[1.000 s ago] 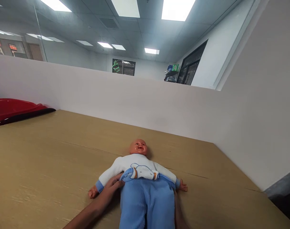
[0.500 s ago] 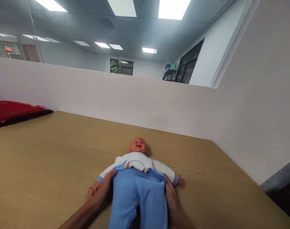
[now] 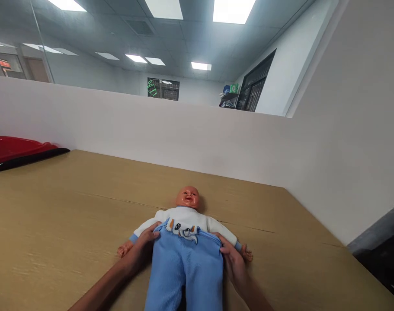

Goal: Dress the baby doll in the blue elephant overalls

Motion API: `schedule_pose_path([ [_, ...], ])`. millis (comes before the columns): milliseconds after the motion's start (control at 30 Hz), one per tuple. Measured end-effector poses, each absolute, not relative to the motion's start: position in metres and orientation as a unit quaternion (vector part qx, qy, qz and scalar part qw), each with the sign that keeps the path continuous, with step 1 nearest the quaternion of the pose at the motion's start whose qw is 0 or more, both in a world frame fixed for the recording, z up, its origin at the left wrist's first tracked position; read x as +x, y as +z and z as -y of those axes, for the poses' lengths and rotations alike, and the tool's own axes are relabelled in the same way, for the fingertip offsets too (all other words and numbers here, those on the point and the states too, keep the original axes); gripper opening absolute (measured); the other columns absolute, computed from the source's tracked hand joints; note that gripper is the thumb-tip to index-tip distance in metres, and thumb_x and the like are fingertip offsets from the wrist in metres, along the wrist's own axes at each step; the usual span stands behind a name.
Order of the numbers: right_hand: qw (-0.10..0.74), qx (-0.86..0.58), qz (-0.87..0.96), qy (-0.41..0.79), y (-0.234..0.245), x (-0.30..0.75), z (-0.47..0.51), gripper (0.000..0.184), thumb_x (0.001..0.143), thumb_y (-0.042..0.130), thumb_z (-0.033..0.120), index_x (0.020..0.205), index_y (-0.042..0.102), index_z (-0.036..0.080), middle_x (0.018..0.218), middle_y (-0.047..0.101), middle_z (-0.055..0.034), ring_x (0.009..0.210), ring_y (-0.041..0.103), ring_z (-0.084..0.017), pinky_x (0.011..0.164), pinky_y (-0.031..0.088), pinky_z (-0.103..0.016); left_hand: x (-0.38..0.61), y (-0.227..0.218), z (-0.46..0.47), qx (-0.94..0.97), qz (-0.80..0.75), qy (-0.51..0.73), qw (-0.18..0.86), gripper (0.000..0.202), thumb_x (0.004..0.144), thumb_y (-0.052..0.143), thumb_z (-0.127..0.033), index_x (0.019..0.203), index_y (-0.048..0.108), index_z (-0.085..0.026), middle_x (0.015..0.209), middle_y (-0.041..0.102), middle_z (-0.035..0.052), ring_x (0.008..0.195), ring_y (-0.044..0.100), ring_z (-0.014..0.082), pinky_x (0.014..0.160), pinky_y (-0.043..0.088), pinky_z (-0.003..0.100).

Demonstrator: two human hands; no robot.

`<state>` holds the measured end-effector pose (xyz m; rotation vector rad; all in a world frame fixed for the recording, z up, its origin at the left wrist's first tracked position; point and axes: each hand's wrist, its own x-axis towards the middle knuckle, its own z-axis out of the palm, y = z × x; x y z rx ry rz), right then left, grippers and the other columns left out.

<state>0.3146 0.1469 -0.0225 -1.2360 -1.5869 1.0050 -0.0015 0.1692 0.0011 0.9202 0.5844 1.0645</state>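
Note:
A baby doll [image 3: 188,197] lies on its back on the table, head away from me and arms spread to the sides. It wears a white top [image 3: 184,213] with blue cuffs and light blue trousers [image 3: 184,259]. An animal design in white, orange and black shows at the waist. My left hand [image 3: 148,237] pinches the trousers' waistband at its left corner. At the opposite corner, the fingers of my right hand [image 3: 229,255] are closed on the waistband too. The lower trouser legs run out of view at the bottom.
A tan table [image 3: 86,224] with seams spreads under the doll. Behind it rises a low white wall [image 3: 171,134] with a glass pane above. A red plastic basin [image 3: 15,149] with a dark edge stands at the far left. Another white wall [image 3: 355,142] borders the right side.
The front of the waistband now shows more of the animal design. My right hand has shifted slightly and its fingers are now more visible at the waistband. The view has moved a little.

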Motion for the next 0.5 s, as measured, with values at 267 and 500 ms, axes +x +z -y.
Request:
schedule_pose_path([
  [267,0.364,-0.469,0.719,0.361,0.052,0.293,-0.146,0.033,0.096,0.061,0.057,0.108,0.059,0.026,0.111,0.06,-0.0035,0.111,0.056,-0.025,0.103,0.041,-0.036,-0.018,0.035,-0.171,0.632,-0.375,0.445,0.512,0.05,0.09,0.075,-0.062,0.121,0.068,-0.023,0.125,0.07,0.0075,0.129,0.056,0.0337,0.114,0.042,0.038],
  [500,0.424,-0.532,0.654,0.33,0.022,0.272,-0.195,0.043,0.098,0.045,0.067,0.105,0.049,0.025,0.087,0.057,0.0006,0.084,0.055,-0.023,0.081,0.041,-0.034,-0.017,0.043,-0.181,0.643,-0.516,0.405,0.396,0.049,0.098,0.05,-0.071,0.109,0.06,-0.025,0.099,0.069,0.0038,0.103,0.063,0.0296,0.096,0.051,0.037],
])
